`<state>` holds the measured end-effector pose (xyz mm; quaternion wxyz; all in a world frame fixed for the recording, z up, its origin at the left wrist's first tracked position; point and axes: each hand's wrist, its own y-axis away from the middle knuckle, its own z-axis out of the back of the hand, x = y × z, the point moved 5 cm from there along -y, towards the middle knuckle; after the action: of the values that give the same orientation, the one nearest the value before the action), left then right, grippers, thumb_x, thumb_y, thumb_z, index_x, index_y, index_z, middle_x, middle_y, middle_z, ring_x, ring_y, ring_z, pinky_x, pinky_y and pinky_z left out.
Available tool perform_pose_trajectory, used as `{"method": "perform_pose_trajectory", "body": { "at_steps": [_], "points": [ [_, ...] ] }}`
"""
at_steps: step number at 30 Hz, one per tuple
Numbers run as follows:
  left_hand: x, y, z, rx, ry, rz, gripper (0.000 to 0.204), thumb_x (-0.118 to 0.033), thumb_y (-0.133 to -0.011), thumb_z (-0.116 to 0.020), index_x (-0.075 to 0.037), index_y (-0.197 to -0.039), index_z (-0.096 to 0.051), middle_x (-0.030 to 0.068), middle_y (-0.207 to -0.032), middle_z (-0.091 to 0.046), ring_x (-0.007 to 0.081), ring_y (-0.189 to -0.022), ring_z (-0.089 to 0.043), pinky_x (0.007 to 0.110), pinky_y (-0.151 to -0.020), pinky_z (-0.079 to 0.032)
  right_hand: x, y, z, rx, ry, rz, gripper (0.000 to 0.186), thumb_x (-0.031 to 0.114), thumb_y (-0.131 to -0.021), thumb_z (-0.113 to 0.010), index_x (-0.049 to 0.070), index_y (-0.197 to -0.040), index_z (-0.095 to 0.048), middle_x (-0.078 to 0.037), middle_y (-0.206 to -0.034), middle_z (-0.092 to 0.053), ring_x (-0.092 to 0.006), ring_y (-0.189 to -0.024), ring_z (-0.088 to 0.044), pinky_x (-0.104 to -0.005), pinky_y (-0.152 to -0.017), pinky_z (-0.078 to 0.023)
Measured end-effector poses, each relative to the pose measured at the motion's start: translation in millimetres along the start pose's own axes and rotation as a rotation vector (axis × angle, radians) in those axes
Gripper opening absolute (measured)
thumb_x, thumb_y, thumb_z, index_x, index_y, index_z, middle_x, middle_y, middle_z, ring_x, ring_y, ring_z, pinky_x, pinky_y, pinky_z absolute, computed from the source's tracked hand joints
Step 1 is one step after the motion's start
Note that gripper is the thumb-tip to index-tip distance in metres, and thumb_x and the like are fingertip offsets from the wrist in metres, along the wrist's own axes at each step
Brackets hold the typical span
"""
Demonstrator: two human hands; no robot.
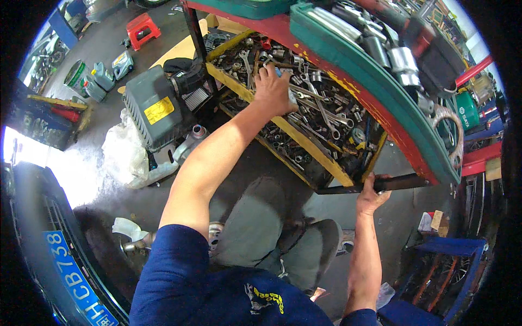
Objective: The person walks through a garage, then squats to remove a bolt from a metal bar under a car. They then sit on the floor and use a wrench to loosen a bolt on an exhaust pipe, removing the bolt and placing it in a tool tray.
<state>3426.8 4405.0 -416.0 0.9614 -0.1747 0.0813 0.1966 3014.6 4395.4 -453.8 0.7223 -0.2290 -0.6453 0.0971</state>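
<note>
My left hand [273, 91] reaches into the upper yellow drawer [304, 136] of a tool cart. Its fingers are bent down among the tools, with a bit of blue showing beside them; what they hold is hidden. Around it lie several combination wrenches [325, 115], sockets [317, 76] and other small metal parts. My right hand [371, 196] is closed round the black post [405, 182] at the cart's near right corner. A lower tray [288, 155], also full of loose tools, shows beneath the drawer.
Above the drawer, a green tray [348, 60] of large sockets sits on the red cart top [272, 24]. A dark air filter box [152, 111] and plastic wrap [126, 149] lie left of the cart. Farther off are a red stool [142, 30] and a car front [43, 217]. A blue frame [451, 244] stands right.
</note>
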Motion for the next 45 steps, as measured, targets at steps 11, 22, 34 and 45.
{"method": "perform_pose_trajectory", "body": {
  "at_steps": [11,22,34,45],
  "points": [
    [-62,-17,-34,-0.045,0.83,0.274,0.092,-0.056,-0.064,-0.087,0.002,-0.128,-0.055,0.0345,-0.13,-0.046,0.0471,-0.119,-0.047,0.053,-0.104,-0.042,-8,2,10,0.015,0.059,-0.055,0.033,-0.002,-0.091,-0.07,0.004,-0.12,-0.056,-0.003,-0.104,-0.059,-0.0147,-0.096,-0.055,-0.0312,-0.089,-0.048],
    [-138,-41,-69,-0.15,0.73,0.021,0.071,-0.042,-0.06,-0.089,0.003,-0.108,-0.064,0.0283,-0.136,-0.04,0.0445,-0.125,-0.039,0.056,-0.111,-0.03,-10,3,14,-0.021,0.146,-0.078,0.03,0.002,-0.091,-0.071,0.001,-0.118,-0.057,-0.005,-0.103,-0.061,-0.0158,-0.093,-0.057,-0.032,-0.088,-0.049],
    [-169,-38,-99,-0.131,0.663,-0.085,0.087,-0.046,-0.075,-0.081,0.011,-0.134,-0.053,0.0343,-0.145,-0.037,0.0477,-0.14,-0.032,0.057,-0.118,-0.026,-7,5,11,0.0,0.154,-0.071,0.032,-0.002,-0.091,-0.069,0.004,-0.117,-0.052,-0.005,-0.101,-0.058,-0.0157,-0.09,-0.057,-0.0322,-0.082,-0.05],
    [-117,65,-37,0.307,0.585,-0.549,0.034,-0.035,-0.086,-0.072,-0.004,-0.099,-0.069,0.0173,-0.097,-0.066,0.0376,-0.093,-0.067,0.049,-0.086,-0.055,-1,7,7,-0.027,0.048,-0.108,0.034,-0.009,-0.088,-0.066,0.007,-0.115,-0.052,-0.004,-0.105,-0.056,-0.0151,-0.094,-0.055,-0.0327,-0.084,-0.051]
  ]
}}
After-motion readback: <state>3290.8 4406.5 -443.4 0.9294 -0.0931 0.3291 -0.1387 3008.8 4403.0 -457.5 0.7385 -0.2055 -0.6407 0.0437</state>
